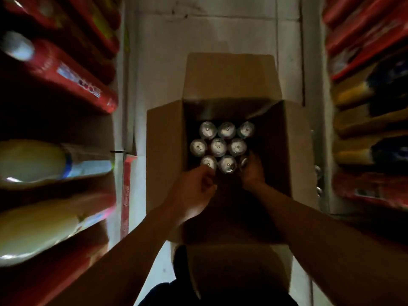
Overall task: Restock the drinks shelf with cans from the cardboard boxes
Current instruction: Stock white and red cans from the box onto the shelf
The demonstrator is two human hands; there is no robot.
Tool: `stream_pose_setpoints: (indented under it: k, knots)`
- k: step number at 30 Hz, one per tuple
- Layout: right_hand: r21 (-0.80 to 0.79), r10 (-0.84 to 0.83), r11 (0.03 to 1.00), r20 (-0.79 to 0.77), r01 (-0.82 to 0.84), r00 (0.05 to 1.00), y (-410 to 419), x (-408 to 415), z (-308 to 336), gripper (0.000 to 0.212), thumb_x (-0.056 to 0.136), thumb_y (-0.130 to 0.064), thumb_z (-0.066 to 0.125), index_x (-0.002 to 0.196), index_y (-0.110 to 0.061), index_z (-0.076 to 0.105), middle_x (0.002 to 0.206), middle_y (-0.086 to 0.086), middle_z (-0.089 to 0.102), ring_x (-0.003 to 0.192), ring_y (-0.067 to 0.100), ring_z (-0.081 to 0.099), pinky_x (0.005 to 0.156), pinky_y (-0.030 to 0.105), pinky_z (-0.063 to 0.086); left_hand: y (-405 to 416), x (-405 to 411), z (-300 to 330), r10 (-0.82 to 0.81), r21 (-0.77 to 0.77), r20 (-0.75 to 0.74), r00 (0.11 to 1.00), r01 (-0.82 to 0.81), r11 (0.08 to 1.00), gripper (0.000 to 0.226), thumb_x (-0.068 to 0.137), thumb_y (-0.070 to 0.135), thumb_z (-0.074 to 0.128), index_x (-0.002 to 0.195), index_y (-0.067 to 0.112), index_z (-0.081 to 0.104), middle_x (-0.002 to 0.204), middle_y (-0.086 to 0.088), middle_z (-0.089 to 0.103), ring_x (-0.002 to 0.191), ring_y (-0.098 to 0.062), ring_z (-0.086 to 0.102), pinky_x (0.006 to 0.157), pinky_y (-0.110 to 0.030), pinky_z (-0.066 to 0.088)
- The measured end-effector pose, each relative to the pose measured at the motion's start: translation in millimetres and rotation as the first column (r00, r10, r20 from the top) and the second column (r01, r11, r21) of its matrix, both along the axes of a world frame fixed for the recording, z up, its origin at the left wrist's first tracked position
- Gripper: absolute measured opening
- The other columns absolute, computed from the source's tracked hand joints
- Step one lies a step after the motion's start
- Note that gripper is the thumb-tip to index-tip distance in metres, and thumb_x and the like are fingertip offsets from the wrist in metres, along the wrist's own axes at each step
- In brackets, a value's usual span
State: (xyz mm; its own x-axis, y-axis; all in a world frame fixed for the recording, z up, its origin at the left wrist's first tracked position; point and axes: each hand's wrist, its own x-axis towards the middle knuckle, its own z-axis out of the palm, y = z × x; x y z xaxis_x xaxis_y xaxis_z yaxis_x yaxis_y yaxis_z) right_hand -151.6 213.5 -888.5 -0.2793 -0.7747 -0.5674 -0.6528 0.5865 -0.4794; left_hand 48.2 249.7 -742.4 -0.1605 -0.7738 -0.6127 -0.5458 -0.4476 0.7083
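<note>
Hands in an open brown cardboard box [167, 173] of nine silver-topped cans [218, 146]: left hand [194, 193] and right hand [251, 171] each curl round a near-row can; lifting toward shelves likely follows.

Right hand [252, 171] covers most of the can [244, 161] at the cardboard box's [163, 138] near-right corner; grip on it not clear, too dark. Left hand [194, 191] overlaps the near-left can [208, 161]; contact unclear. Box's near wall hidden by forearms & shadow. Shelf bottles [33, 160] at left are blurred, cut off by frame edge; labels unreadable. Packs [371, 120] at right blurred too.
</note>
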Motion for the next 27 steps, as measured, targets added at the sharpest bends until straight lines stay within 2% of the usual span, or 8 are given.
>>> stream_pose_setpoints:
  k: [4,10,13,16,18,22,25,27]
  knots:
    - [0.023,0.019,1.000,-0.081,-0.017,0.997,-6,1,-19,0.038,0.100,-0.010,0.048,0.135,0.002,0.048,0.139,0.025,0.048,0.129,0.033,0.046,0.106,0.030,0.028,-11,-2,-13,0.020,-0.082,-0.018,1.000,-0.021,0.996,0.022,0.087,0.021,0.067,0.107,0.028,0.061,0.080,0.011,0.065,0.065,-0.003,0.062,0.056,-0.030,0.049]
    - [0.034,0.055,0.998,-0.047,-0.054,0.997,12,-1,57,0.042,0.075,-0.017,0.077,0.114,-0.013,0.063,0.118,0.015,0.063,0.106,0.033,0.063,0.089,0.038,0.051,-3,-6,6,0.019,0.028,-0.019,1.000,-0.018,0.999,0.035,0.084,0.016,0.073,0.116,0.022,0.059,0.088,0.010,0.061,0.077,-0.012,0.064,0.073,-0.031,0.054]
    - [-0.016,-0.062,0.998,0.080,0.063,0.995,30,-1,143,0.035,0.063,-0.035,0.084,0.090,-0.019,0.069,0.089,0.004,0.073,0.081,0.022,0.070,0.072,0.038,0.058,-9,-21,53,-0.053,0.034,-0.022,0.998,0.054,0.998,0.057,0.073,0.014,0.081,0.123,0.021,0.054,0.100,0.010,0.057,0.085,-0.006,0.058,0.080,-0.019,0.048]
    - [-0.012,-0.220,0.973,0.259,0.231,0.940,36,-7,263,0.035,0.063,-0.040,0.083,0.090,-0.023,0.069,0.077,0.000,0.073,0.060,0.016,0.070,0.054,0.041,0.059,-26,-37,120,-0.204,-0.059,-0.050,0.978,0.202,0.978,0.099,0.055,0.027,0.090,0.141,0.020,0.043,0.138,0.002,0.052,0.126,-0.009,0.050,0.103,-0.023,0.040]
    - [-0.018,-0.249,0.963,0.331,0.270,0.910,33,-19,350,0.024,0.071,-0.033,0.082,0.088,-0.021,0.069,0.069,0.003,0.070,0.046,0.012,0.064,0.042,0.031,0.052,-44,-50,184,-0.351,-0.095,-0.073,0.933,0.344,0.934,0.111,0.052,0.028,0.096,0.146,0.019,0.038,0.145,0.003,0.046,0.132,-0.007,0.044,0.108,-0.023,0.036]
    - [-0.223,-0.210,0.934,0.287,0.278,0.935,20,-45,530,0.036,0.063,-0.047,0.075,0.081,-0.017,0.074,0.070,0.001,0.072,0.065,0.014,0.069,0.062,0.036,0.056,-70,-82,336,-0.467,-0.232,-0.098,0.879,0.436,0.870,0.079,0.053,0.023,0.096,0.123,0.015,0.061,0.108,0.009,0.067,0.095,0.006,0.063,0.088,-0.016,0.051]
    - [-0.311,-0.236,0.892,0.301,0.329,0.924,32,-64,640,0.029,0.065,-0.045,0.077,0.079,-0.020,0.072,0.062,-0.004,0.068,0.056,0.010,0.064,0.055,0.033,0.052,-71,-106,440,-0.494,-0.347,-0.106,0.863,0.434,0.831,0.066,0.049,0.033,0.093,0.109,0.027,0.064,0.099,0.009,0.073,0.088,-0.006,0.069,0.080,-0.034,0.057]
    - [-0.374,-0.208,0.873,0.294,0.312,0.933,47,-75,701,0.027,0.069,-0.040,0.082,0.088,-0.027,0.070,0.066,-0.008,0.070,0.053,0.004,0.061,0.054,0.028,0.048,-68,-126,492,-0.490,-0.410,-0.156,0.857,0.395,0.822,0.059,0.048,0.033,0.091,0.100,0.030,0.064,0.090,0.011,0.074,0.082,-0.004,0.070,0.073,-0.032,0.058]
